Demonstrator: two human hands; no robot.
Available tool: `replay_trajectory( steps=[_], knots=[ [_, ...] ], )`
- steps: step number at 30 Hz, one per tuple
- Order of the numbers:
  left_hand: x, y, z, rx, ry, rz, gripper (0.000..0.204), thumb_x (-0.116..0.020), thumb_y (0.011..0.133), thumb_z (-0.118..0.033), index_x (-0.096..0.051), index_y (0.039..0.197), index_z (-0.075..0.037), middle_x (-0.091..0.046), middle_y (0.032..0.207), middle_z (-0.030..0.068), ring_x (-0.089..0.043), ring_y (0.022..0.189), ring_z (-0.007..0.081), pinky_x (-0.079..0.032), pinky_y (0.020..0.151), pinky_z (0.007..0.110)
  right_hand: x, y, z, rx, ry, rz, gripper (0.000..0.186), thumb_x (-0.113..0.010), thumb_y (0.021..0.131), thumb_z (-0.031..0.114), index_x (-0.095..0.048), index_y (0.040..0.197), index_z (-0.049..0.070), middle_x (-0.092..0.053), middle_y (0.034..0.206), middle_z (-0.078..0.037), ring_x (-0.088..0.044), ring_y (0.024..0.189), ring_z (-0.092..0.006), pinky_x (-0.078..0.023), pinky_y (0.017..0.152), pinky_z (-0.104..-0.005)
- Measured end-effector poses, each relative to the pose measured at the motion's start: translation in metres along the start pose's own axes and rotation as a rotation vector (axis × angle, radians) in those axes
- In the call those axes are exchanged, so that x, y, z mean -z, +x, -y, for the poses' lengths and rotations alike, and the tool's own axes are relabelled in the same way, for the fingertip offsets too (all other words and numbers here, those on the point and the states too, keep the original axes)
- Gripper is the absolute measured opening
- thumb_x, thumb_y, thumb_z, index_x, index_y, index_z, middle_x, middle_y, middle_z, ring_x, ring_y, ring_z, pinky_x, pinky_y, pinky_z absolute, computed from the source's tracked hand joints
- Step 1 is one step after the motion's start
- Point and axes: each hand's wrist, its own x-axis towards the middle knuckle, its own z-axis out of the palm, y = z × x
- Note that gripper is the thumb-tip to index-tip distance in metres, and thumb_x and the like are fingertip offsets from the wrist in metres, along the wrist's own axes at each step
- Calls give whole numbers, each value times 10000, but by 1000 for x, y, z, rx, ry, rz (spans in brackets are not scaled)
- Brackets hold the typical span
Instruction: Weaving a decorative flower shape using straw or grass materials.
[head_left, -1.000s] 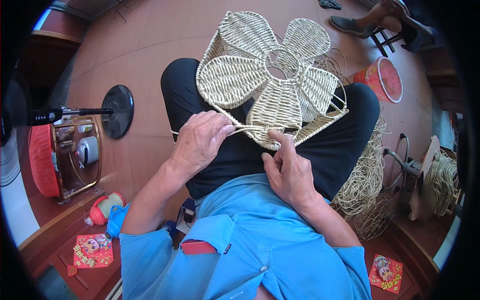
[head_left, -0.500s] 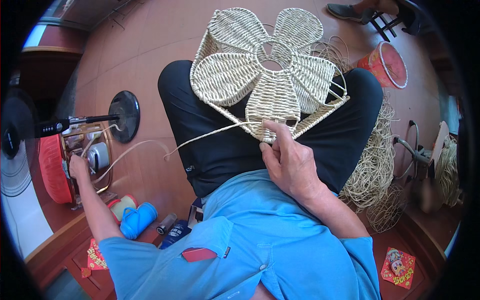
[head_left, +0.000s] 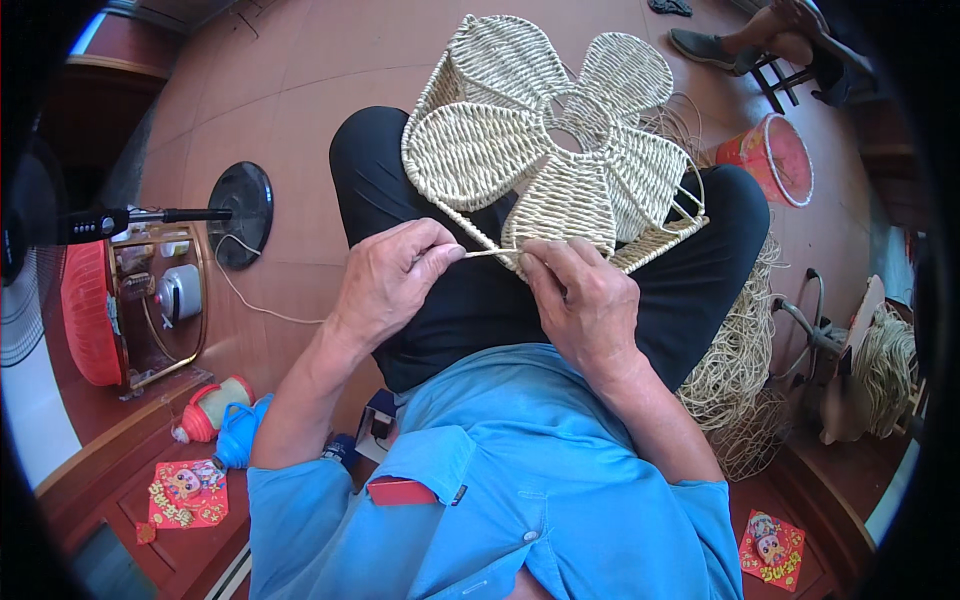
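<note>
"Two hands are at the woven flower (head_left: 475, 155), yes? Where does it lie?"

"Across the lap, on the black trousers (head_left: 365, 190), in the upper middle of the frame."

"And how is the grip?"

"The left hand (head_left: 390, 275) has thumb and finger pinched together on a thin cord (head_left: 485, 253), which looks rather taut. The right hand (head_left: 590, 305) gathers its fingertips at the lower corner of the flower. They hide what is beneath, so I cannot tell if they clamp the cord or the edge."

"Is the flower heavy, do you think?"

"I judge it light, and rough enough not to slip. The thick rim (head_left: 460, 219) looks stiff, so I would take hold there. The petals (head_left: 635, 80) may give a little under pressure."

"What about the room around it?"

"The rim comes near both knees. On the left of the frame, the floor (head_left: 300, 220) shows widely up to the round fan base (head_left: 241, 215), but a loose strand (head_left: 265, 308) lies there and could catch. The right is tighter: a cord heap (head_left: 735, 350) sits just beside the leg, and a red bucket (head_left: 735, 152) stands near the knee, upper right."
</note>
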Motion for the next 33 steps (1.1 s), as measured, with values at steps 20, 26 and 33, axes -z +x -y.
replay_trajectory(
  steps=[20,26,33],
  knots=[
    [-13,38,-19,-332,254,91,105,-724,1030,-131,-729,1061,-30,-680,972,145,-715,986,356,-587,876,457,-28,9,-3,-40,-150,-61,200,-797,903,210,-691,780,93,-713,768,-102,-745,656,-315,-586,587,-453],
    [-11,44,-28,132,-88,432,257,-611,1077,-76,-722,1280,36,-751,952,119,-701,692,186,-568,650,358,-23,4,-6,-69,-42,-40,192,-792,951,210,-681,856,86,-716,769,-112,-739,651,-318,-583,586,-459],
    [-13,59,-29,492,-364,568,359,-527,1076,-115,-650,1362,64,-667,776,51,-545,535,76,-439,475,257,-11,1,-5,-92,66,29,102,-744,995,92,-653,1016,50,-721,885,-159,-747,776,-370,-597,674,-488]
  ],
)
